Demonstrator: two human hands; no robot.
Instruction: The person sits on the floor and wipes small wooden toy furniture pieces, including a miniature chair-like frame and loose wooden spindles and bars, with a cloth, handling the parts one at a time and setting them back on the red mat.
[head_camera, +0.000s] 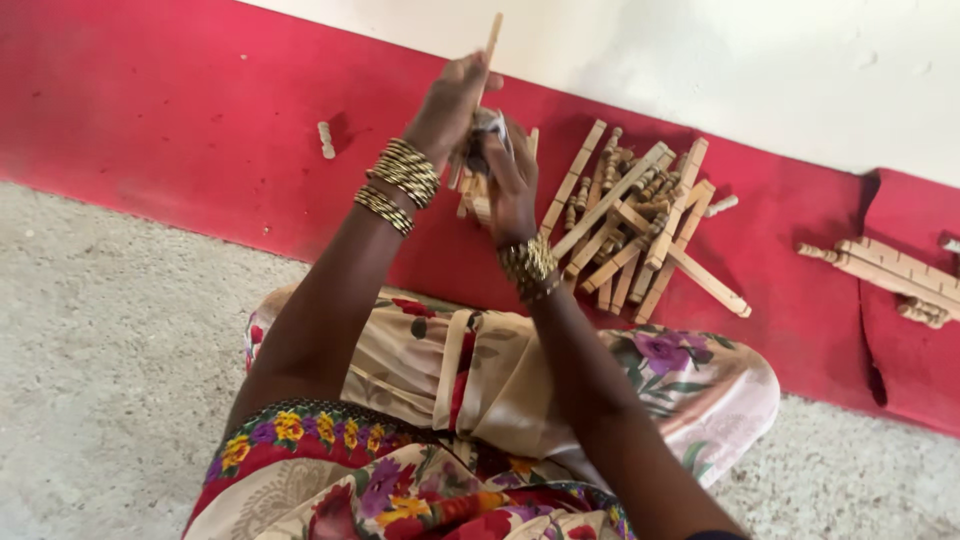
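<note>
Seated on a speckled floor (110, 330), legs folded under a flowered cloth (420, 400), both arms raised toward twelve o'clock. Left hand (448, 105) clenched around a thin wooden stick (489, 52), held upright so its free end rises clear above the fingers. Right hand (510, 185) closed on a crumpled grey rag or paper (490, 128), pressed against the stick's lower part, seemingly to rub it; exact contact hidden by the fingers. Stacks of gold bangles (402, 172) on the left wrist, more bangles (528, 265) on the right.

Just beyond the hands, at one to two o'clock, a loose pile of wooden slats and turned pegs (640, 215) spread on a red mat (200, 120), near enough to reach without shifting. A single short peg (325, 140) lying apart at eleven o'clock. At three o'clock, well apart on a separate red piece, another small bundle of wooden parts (900, 275), seemingly kept sorted from the main pile. White wall (750, 60) behind the mat.
</note>
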